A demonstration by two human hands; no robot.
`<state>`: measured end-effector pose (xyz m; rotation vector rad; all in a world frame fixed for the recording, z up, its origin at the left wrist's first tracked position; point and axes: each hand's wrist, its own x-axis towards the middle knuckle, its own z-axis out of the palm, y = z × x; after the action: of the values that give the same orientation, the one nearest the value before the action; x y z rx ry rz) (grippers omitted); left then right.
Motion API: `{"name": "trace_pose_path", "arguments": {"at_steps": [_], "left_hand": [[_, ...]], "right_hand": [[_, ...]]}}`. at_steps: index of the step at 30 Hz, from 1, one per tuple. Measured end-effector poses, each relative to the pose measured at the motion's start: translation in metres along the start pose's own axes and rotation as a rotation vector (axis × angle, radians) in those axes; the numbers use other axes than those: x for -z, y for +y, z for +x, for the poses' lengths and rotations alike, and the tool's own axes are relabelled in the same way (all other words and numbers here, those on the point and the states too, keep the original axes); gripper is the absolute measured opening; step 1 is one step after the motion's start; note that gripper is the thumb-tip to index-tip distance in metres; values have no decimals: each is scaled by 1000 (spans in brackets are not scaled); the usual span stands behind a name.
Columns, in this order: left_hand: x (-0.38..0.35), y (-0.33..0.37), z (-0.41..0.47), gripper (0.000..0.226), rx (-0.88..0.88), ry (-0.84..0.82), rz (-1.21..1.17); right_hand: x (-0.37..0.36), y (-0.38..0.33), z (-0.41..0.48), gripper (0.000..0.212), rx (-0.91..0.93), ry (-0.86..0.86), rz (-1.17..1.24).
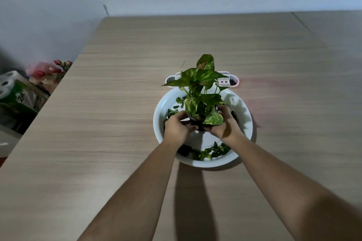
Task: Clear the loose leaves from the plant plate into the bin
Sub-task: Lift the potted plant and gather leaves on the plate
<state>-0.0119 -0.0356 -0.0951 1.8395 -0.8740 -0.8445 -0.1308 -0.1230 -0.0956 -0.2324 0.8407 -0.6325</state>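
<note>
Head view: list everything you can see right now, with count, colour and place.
table: one, light wood grain, fills the view
plate: one, white, table centre
potted plant: one, green and yellow, in the plate, held
loose leaves: several, dark green, near and left parts of the plate
holder: one, pink and white, behind the plate
clutter: green pack, pink flowers, off the table's left edge
bin: none in view
hands: left, right, both gripping the plant's base

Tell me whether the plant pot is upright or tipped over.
Upright: the plant rises straight from the pot, gripped by the left hand and right hand over the white plate.
</note>
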Motion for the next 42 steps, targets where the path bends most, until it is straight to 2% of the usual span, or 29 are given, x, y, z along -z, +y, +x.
{"name": "trace_pose_path", "arguments": {"at_steps": [2, 5, 7, 9, 12, 14, 16, 18, 21, 24, 27, 30, 36, 39, 42], "left_hand": [[0, -1, -1, 38, 4, 8, 9], [-1, -1, -2, 41, 30, -8, 56], [0, -1, -2, 46, 69, -14, 81], [3, 0, -4, 46, 110, 28, 151], [11, 3, -12, 25, 120, 37, 414], [14, 10, -24, 22, 105, -19, 629], [13, 13, -33, 35, 61, -125, 810], [7, 15, -38, 51, 43, -242, 923], [-1, 14, -40, 46, 13, -292, 1044], [-4, 10, -38, 26, -22, -259, 1070], [-3, 6, -36, 17, -44, -261, 974], [-2, 5, -35, 15, -44, -292, 834], [6, -2, -31, 21, -90, -307, 678], [14, 2, -31, 26, -101, -289, 564], [21, 12, -34, 21, -166, -250, 520]], "right_hand": [[-1, 0, 0, 46, 1, 9, 44], [2, 0, -1, 27, 31, 9, 24], [6, -2, -5, 17, 114, 57, -128], [13, -6, -15, 23, 291, 163, -539], [19, -14, -34, 21, 594, 238, -1403], [15, -16, -46, 17, 582, 283, -1841], [10, -10, -59, 19, 475, 286, -1989], [9, 1, -66, 35, 409, 244, -2108], [14, 17, -63, 53, 355, 241, -2310], [20, 25, -58, 52, 358, 281, -2351], [19, 29, -57, 41, 333, 315, -2269], [18, 31, -55, 25, 311, 325, -2239], [17, 40, -49, 33, 329, 383, -2184], [11, 34, -57, 25, 420, 456, -1999], [2, 20, -72, 20, 490, 549, -1751]]}}
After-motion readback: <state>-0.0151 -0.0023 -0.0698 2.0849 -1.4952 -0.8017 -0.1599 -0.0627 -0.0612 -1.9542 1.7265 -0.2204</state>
